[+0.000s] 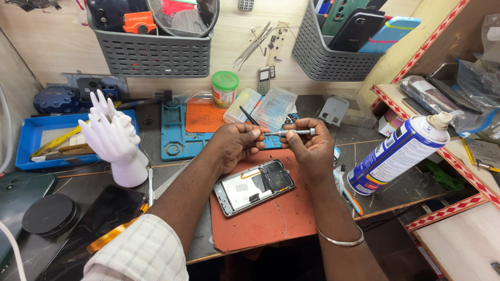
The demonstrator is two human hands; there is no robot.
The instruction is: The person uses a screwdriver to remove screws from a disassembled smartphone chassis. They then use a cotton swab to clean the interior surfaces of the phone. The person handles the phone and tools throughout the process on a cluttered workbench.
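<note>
While both hands (276,143) grip a screwdriver (291,133), the opened phone (253,187) lies mid-mat.

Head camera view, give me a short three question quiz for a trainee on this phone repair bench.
1. True or false: the opened phone lies on the red mat.
2. Which hand grips the metal screwdriver by its handle? A left hand B right hand
3. Fill in: the spray can is to the person's ____.

Key: 1 true. 2 B; the left fingers pinch near its tip. 3 right.
</note>
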